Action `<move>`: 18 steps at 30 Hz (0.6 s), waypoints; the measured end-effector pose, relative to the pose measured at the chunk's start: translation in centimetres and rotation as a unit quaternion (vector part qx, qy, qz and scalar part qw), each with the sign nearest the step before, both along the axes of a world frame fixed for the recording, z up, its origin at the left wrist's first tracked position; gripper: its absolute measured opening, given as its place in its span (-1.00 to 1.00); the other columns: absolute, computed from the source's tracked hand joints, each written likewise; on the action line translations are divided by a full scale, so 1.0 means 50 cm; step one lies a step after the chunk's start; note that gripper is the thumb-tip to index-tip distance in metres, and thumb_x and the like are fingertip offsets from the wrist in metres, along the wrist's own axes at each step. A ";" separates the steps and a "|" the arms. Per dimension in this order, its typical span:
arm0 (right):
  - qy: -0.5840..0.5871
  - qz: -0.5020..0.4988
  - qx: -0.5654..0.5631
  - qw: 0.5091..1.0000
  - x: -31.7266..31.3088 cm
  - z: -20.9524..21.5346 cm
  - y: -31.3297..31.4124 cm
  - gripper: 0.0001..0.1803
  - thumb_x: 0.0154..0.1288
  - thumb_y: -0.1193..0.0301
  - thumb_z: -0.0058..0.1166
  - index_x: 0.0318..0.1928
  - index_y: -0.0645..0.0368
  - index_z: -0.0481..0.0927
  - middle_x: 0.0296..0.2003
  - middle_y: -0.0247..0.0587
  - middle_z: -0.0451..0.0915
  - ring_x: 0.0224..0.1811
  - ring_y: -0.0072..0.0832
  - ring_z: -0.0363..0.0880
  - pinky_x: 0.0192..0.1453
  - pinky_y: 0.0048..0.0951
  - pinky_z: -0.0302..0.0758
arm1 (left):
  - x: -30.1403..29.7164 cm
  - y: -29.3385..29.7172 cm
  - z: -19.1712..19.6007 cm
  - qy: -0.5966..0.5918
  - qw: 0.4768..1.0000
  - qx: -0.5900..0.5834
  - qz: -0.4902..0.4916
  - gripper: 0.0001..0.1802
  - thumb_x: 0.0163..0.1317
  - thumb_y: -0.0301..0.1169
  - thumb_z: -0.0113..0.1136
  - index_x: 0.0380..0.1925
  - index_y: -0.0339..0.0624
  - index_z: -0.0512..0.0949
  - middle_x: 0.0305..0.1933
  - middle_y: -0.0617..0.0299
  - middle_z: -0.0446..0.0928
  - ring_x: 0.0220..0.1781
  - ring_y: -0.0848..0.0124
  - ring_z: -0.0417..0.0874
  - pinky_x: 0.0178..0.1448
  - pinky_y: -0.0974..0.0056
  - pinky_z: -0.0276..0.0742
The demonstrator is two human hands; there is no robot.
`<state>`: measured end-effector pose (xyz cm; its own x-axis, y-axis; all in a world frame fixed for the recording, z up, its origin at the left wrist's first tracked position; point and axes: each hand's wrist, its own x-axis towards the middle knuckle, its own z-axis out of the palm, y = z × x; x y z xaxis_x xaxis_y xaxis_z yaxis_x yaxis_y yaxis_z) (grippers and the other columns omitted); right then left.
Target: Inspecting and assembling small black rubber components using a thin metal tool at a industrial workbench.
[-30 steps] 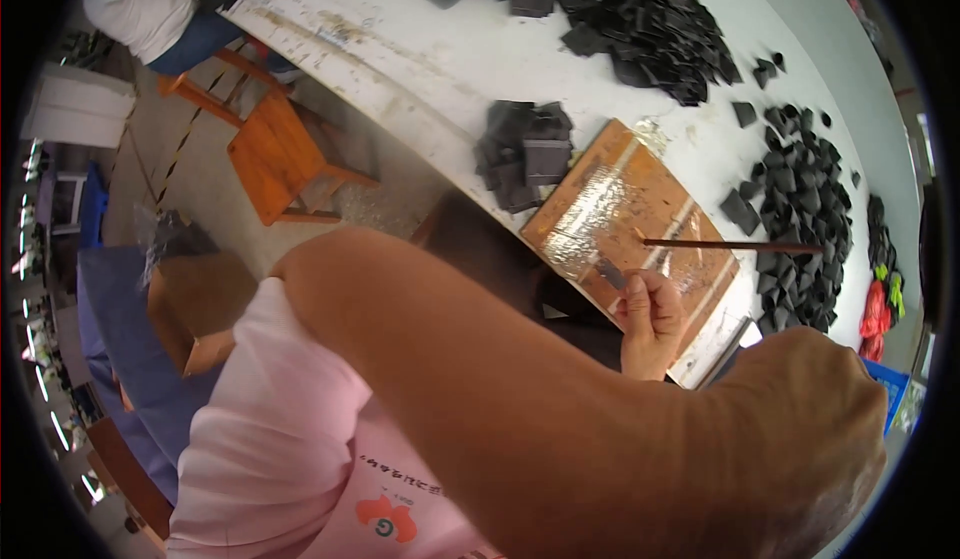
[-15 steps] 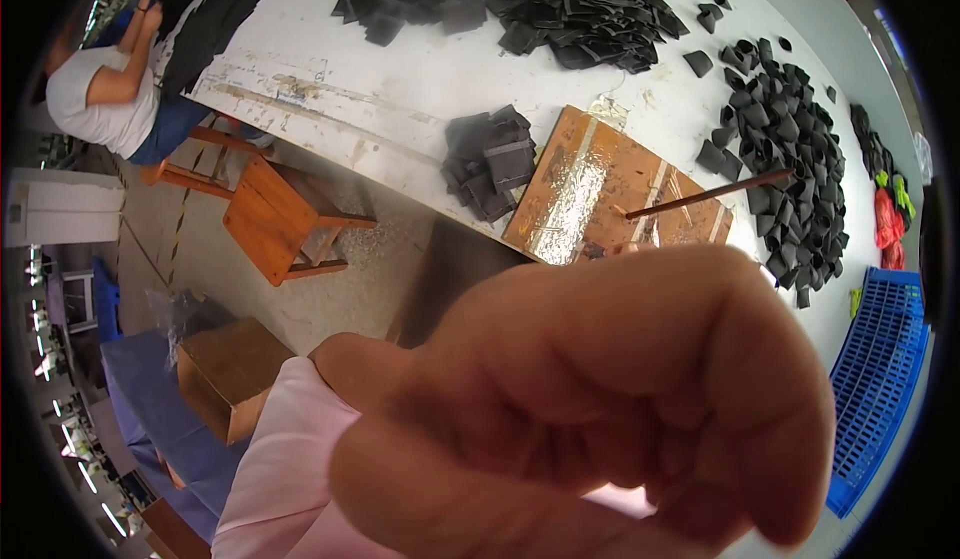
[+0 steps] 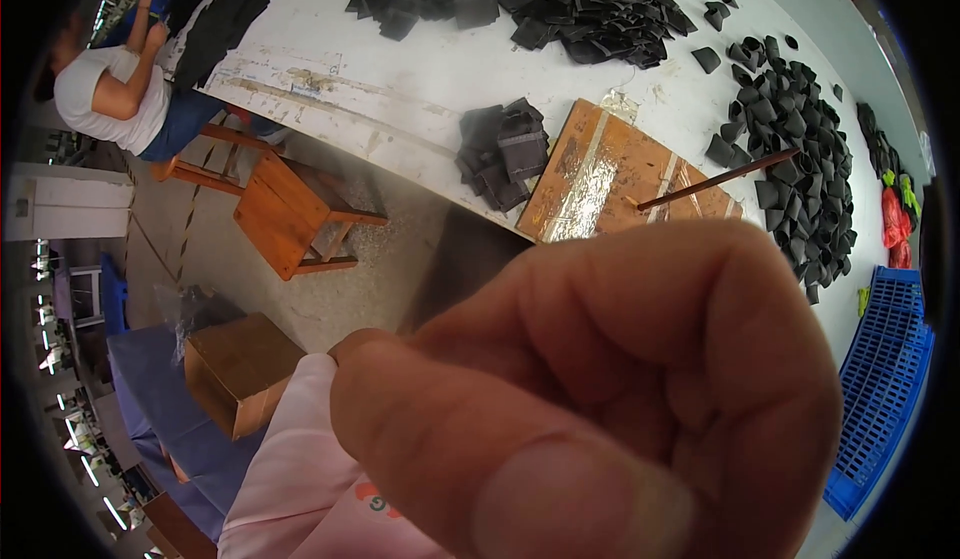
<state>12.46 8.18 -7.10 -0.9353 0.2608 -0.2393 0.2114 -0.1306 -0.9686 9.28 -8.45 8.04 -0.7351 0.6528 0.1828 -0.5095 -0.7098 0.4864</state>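
My left hand looms very large and close, its fingers curled over and its thumb laid across below them. The hollow of the fingers shows nothing held, though the fingertips are partly hidden behind the thumb. My right hand is out of sight. Beyond the knuckles lies an orange-brown wooden board with strips of shiny clear tape, at the edge of a white table. A thin brown stick juts from the board. Left of it sits a small stack of black fabric pieces.
Black flat pieces are heaped at the far side, and black folded pieces at the right. A blue plastic crate stands at the right edge. Wooden stool, cardboard box and a seated person are left.
My left thumb has swung across beneath the curled fingers, its nail now showing. The surroundings have shifted slightly to the right in view.
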 end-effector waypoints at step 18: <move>0.208 0.141 0.491 0.834 -0.229 0.001 -0.069 -0.81 -0.05 0.47 0.15 -0.36 0.21 0.50 -0.37 -0.20 0.41 -0.26 -0.26 0.43 -0.30 -0.28 0.40 | 0.104 -0.170 -0.400 0.239 0.571 -0.771 0.150 -0.58 0.08 -0.41 0.12 -0.05 -0.31 0.33 -0.09 -0.09 0.39 -0.26 0.14 0.52 -0.21 0.25 0.47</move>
